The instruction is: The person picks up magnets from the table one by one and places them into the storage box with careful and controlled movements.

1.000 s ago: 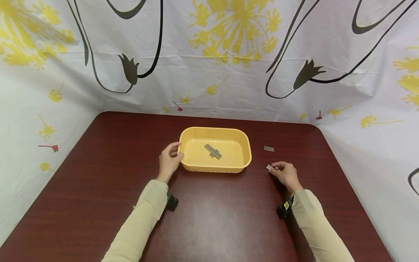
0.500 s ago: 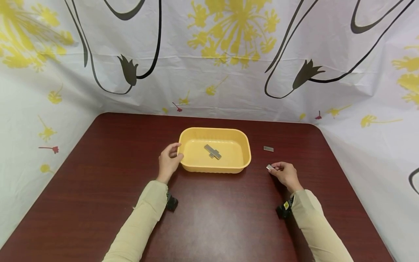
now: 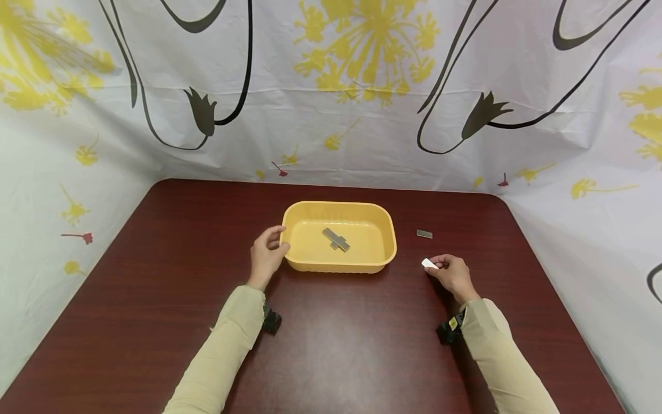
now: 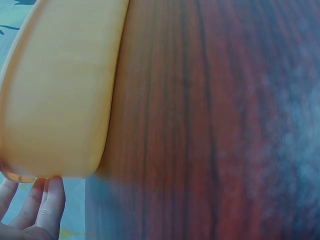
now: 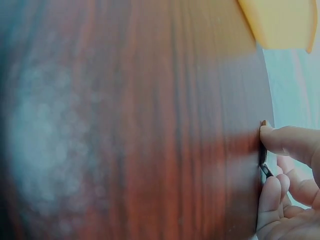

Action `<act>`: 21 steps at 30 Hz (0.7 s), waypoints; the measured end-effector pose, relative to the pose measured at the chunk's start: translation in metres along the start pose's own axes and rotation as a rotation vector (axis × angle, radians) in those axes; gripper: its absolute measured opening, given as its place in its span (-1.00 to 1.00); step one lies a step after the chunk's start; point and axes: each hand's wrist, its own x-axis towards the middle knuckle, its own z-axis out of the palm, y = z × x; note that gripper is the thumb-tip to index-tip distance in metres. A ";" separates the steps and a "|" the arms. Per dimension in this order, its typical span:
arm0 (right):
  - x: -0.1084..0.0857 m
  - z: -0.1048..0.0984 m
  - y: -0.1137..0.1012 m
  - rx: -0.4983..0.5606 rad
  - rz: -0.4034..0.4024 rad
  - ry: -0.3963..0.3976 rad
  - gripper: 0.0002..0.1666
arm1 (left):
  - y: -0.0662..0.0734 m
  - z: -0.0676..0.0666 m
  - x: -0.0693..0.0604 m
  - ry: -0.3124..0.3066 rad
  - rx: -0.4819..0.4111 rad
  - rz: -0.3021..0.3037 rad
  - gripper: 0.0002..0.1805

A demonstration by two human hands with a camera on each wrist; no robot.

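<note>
In the head view a yellow plastic tray [image 3: 338, 267] stands on the dark red table. My left hand [image 3: 266, 257] holds its left end, thumb and fingers at the rim; in the left wrist view the fingertips [image 4: 57, 187] touch the tray's end wall [image 4: 60, 125]. Inside the tray lie flat grey metal pieces [image 3: 336, 239], overlapping one another. Right of the tray, my right hand [image 3: 451, 276] pinches a small flat silver metal piece [image 3: 428, 263] between thumb and fingers. The right wrist view shows this piece [image 5: 263, 152] edge-on, partly hidden by the fingers.
Another small grey rectangular piece [image 3: 424, 234] lies on the table [image 3: 341, 333], behind my right hand. A white flower-printed sheet [image 3: 341, 132] hangs along the table's back and sides.
The silver piece in my right hand has tilted slightly and now looks brighter. The left hand and the tray have not visibly moved.
</note>
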 end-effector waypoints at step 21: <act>0.000 0.002 0.001 0.026 -0.018 -0.018 -0.70 | 0.000 0.001 0.000 0.007 0.006 -0.002 -0.61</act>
